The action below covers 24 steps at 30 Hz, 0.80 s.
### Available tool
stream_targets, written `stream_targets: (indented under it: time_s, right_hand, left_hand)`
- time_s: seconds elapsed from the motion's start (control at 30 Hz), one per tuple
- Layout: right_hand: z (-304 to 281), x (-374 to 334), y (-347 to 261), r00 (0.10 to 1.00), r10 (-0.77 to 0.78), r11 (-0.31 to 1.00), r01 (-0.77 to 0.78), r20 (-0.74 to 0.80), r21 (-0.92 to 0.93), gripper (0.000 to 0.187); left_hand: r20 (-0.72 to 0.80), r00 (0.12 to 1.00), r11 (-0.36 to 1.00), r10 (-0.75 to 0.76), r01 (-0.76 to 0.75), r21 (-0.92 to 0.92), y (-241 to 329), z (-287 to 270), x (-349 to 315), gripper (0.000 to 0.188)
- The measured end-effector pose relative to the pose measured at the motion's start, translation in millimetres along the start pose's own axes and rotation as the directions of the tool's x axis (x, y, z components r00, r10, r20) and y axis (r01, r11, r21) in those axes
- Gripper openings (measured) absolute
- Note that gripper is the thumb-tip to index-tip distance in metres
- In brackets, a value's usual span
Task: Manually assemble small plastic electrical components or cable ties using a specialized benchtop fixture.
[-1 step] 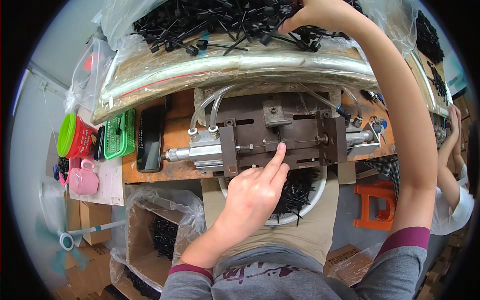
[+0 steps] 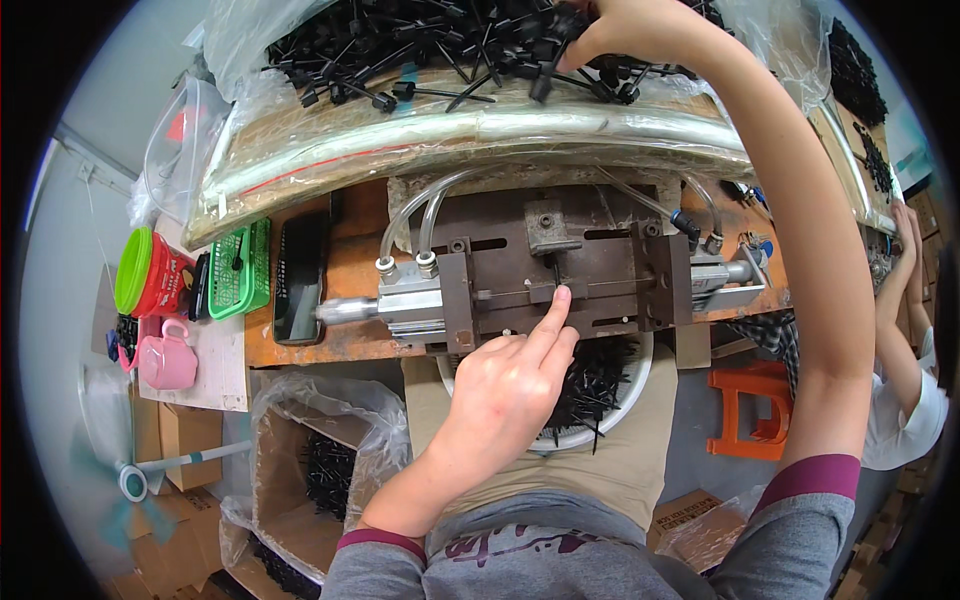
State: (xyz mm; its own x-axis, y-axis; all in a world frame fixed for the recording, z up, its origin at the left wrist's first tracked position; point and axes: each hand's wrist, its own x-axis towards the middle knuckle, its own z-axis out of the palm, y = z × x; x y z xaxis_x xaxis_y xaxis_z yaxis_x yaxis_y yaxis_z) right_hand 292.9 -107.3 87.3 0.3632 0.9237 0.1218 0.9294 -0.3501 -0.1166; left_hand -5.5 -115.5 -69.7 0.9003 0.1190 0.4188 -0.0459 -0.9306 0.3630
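Note:
My left hand (image 2: 510, 385) reaches over a dark metal clamping fixture (image 2: 505, 225). Its index finger is stretched out, the tip pressing on a small black piece (image 2: 556, 268) at the fixture's middle; the other fingers are curled loosely. Beyond the fixture, my right hand (image 2: 640, 30) is at a heap of black plastic parts (image 2: 440, 45), each a thin stem with a thicker knob-like end. Its thumb and fingers close on one black stemmed part (image 2: 545, 72) at the heap's near edge; some fingertips are out of sight. Air cylinders (image 2: 412, 305) with clear hoses flank the fixture.
A white-rimmed basin (image 2: 645, 385) of black parts sits on my lap below the fixture. At left lie a phone (image 2: 300, 280), a green basket (image 2: 240, 270) and a pink cup (image 2: 170, 358). A plastic-wrapped ledge (image 2: 480, 130) edges the heap. Another person's arm (image 2: 895, 330) shows at far right.
The rod by the fixture's left block has drawn back, and that cylinder's rear end has slid left. The part at my right hand has tilted more upright. My left hand stays put.

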Motion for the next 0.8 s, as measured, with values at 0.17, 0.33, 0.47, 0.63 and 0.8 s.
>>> stream_targets:
  time_s: [0.17,0.33,0.47,0.63,0.8]
  right_hand:
    - [-1.1,1.7,-18.5,0.99,-0.082,0.974,0.104,0.115,-0.203,0.045]
    - [1.0,14.1,-46.0,0.983,-0.076,0.923,0.133,0.167,-0.361,0.032]
    - [16.5,17.0,-33.8,0.985,-0.093,0.911,0.143,0.146,-0.386,0.023]
    - [26.8,10.2,-34.1,0.987,-0.158,0.948,0.161,0.034,-0.276,0.019]
    - [7.2,-1.4,-16.7,0.994,-0.098,0.984,0.089,-0.055,-0.153,0.025]
  left_hand:
    - [-0.015,0.999,0.997,0.043,-0.044,-0.068,2.1,-3.6,-1.9,0.026]
    - [0.081,0.994,0.985,0.071,-0.057,-0.165,6.3,-19.4,-9.9,0.024]
    - [0.098,0.986,0.961,0.132,-0.104,-0.255,5.8,-18.0,-14.3,0.024]
    - [0.136,0.981,0.955,0.136,-0.093,-0.282,8.0,-17.4,-23.3,0.023]
    - [0.143,0.973,0.942,0.181,-0.129,-0.311,4.2,-15.6,-24.9,0.021]
